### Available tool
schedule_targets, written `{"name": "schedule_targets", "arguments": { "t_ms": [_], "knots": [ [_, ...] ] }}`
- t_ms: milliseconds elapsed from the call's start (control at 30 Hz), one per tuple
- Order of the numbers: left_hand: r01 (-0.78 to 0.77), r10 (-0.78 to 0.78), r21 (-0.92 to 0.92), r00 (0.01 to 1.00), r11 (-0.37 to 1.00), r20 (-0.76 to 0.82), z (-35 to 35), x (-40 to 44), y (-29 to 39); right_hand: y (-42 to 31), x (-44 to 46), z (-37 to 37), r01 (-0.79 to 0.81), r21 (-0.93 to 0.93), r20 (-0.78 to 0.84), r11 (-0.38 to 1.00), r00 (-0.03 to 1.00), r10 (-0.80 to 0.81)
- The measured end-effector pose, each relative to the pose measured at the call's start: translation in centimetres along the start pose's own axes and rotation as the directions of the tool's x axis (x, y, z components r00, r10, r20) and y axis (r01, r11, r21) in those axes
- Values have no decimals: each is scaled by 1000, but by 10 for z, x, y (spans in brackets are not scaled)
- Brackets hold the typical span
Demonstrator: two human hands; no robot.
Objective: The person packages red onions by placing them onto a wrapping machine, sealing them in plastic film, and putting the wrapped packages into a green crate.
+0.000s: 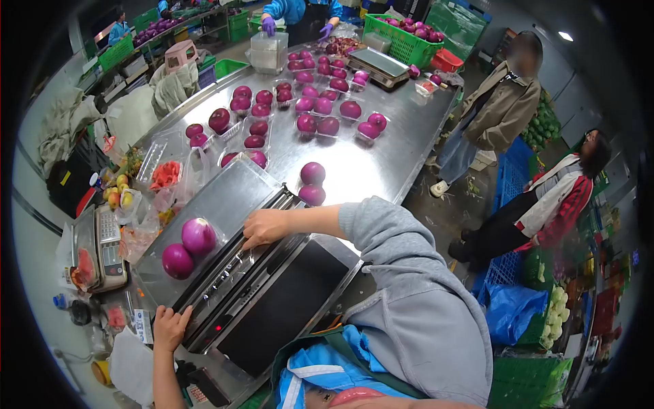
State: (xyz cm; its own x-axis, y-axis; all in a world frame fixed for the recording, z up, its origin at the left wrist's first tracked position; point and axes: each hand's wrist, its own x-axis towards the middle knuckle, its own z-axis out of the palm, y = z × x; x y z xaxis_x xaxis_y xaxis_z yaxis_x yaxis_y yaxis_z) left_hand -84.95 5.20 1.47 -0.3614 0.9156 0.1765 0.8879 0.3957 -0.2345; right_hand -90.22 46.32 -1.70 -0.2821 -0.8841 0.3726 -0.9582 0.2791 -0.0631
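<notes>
A wrapping machine with a black plate (pixel 283 303) and a metal top stands in front of me. My right hand (pixel 266 226) reaches across to its film slot, fingers bent down and pressed together at the clear film (pixel 221 276); what they grip is too small to make out. At the slot's near left end is my left hand (pixel 172 326), its fingers bent over the machine's edge, with no object visible in them. Two purple onions, one (pixel 198 236) above the other (pixel 177 261), rest on the metal top beyond the slot. Two more onions (pixel 313 173) stand on the steel table.
Packed onions (pixel 328 126) in clear trays cover the steel table (pixel 388 163). A scale (pixel 109 249) and fruit lie at left. Across the table a co-worker's gloved hand (pixel 268 26) is at a stack of trays (pixel 269 53). Two people (pixel 501 102) stand at right by blue crates.
</notes>
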Motion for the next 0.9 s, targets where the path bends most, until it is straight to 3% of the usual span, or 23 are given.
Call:
{"name": "schedule_targets", "arguments": {
  "t_ms": [133, 200, 233, 300, 333, 367, 400, 433, 467, 500, 533, 567, 600, 633, 667, 700, 733, 767, 800, 833, 867, 900],
  "knots": [
    [194, -201, -89, 977, 977, -72, -16, -11, 26, -27, -13, -2, -229, 231, -134, 946, 955, 264],
    [284, -300, -172, 951, 943, -75, -36, -20, 48, -62, -17, -15, -490, 162, 81, 857, 872, 483],
    [313, -336, -227, 939, 922, -71, -47, -25, 58, -81, -16, -27, -545, 191, 166, 816, 837, 521],
    [415, -454, -299, 888, 859, -71, -76, -36, 73, -117, -30, -34, -475, 335, -51, 814, 853, 519],
    [435, -503, -387, 860, 813, -90, -89, -41, 74, -130, -31, -42, -521, 577, -12, 629, 765, 644],
    [438, -569, -454, 798, 776, -201, -95, -47, 65, -136, -28, -55, -523, 761, 78, 383, 660, 747],
    [422, -623, -521, 721, 742, -304, -101, -50, 52, -119, -15, -75, -291, 882, -82, 372, 682, 727],
    [423, -828, -797, 537, 430, -162, -110, -44, 43, -99, 4, -99, -40, 942, -231, 334, 648, 726],
    [231, -906, -953, 414, 195, -85, -116, -21, 24, -83, 44, -127, 55, 959, -265, 278, 520, 812],
    [-49, -959, -998, 282, -49, 33, -122, 10, -1, -48, 65, -137, -18, 932, -325, 363, 400, 857],
    [-381, -940, -922, 336, -72, -65, -119, 36, -36, -21, 102, -147, 162, 944, -328, 288, 355, 875],
    [-445, -989, -894, 149, -59, -9, -109, 64, -68, 2, 137, -148, 159, 950, -301, 270, 218, 929],
    [-506, -997, -862, -29, -41, 65, -87, 89, -95, 38, 155, -130, 234, 936, -328, 263, 308, 893],
    [-577, -996, -813, 73, -78, 44, -36, 89, -130, 73, 167, -98, 208, 931, -353, 298, 313, 882],
    [-526, -987, -846, -65, -90, 146, 12, 97, -147, 108, 169, -48, 68, 934, -351, 350, 356, 866],
    [-215, -994, -976, -101, -22, 45, 59, 97, -155, 134, 162, -11, -366, 780, -319, 507, 465, 826],
    [119, -992, -991, -106, 53, -66, 102, 92, -154, 136, 159, 19, -484, 792, -89, 371, 510, 856],
    [98, -998, -994, 32, -48, 51, 137, 79, -142, 128, 153, 34, -736, 549, 78, 395, 516, 853],
    [97, -972, -984, 169, -150, 165, 159, 73, -132, 127, 140, 56, -591, 605, 63, 533, 703, 708],
    [226, -943, -973, 314, -36, 107, 146, 74, -127, 131, 129, 71, -415, 657, 38, 629, 852, 523],
    [335, -888, -938, 454, 90, 76, 122, 71, -119, 132, 123, 69, -428, 656, 40, 622, 843, 537],
    [334, -882, -939, 462, 77, 92, 112, 71, -111, 126, 116, 65, -469, 582, 89, 664, 848, 522]
  ]
}}
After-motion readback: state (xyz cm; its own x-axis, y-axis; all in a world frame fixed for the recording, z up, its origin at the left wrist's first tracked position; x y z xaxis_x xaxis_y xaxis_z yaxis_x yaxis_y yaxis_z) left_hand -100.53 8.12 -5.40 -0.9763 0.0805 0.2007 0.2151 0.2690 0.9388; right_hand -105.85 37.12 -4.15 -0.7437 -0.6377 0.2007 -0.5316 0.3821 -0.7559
